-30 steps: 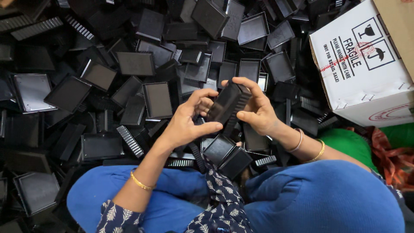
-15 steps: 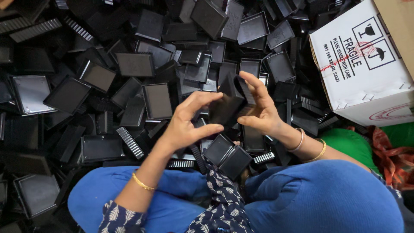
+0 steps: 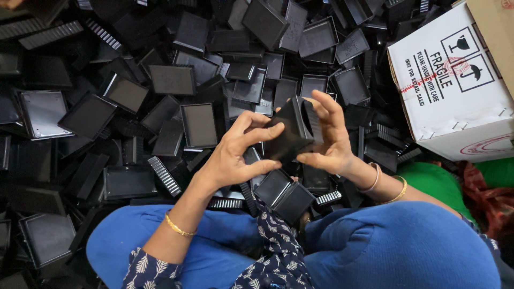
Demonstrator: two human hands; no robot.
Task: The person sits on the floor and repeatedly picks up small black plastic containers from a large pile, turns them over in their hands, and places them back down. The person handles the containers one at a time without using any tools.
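black plastic filled the view: the left hand (image 3: 230, 155) and right hand (image 3: 332, 136) both gripped one black casing (image 3: 292, 131), fingers curled round its edges, raised above the heaped pile of casings (image 3: 160, 80), seemingly tilted for inspection.

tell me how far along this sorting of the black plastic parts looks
Done: nothing clearly finished shows; a pair of black rectangular plastic trays lies by the knees. In hand: the left hand and right hand share a grip on one black rectangular plastic casing. Left: a big heap of black plastic trays and ribbed pieces covers the floor beside the white cardboard box.
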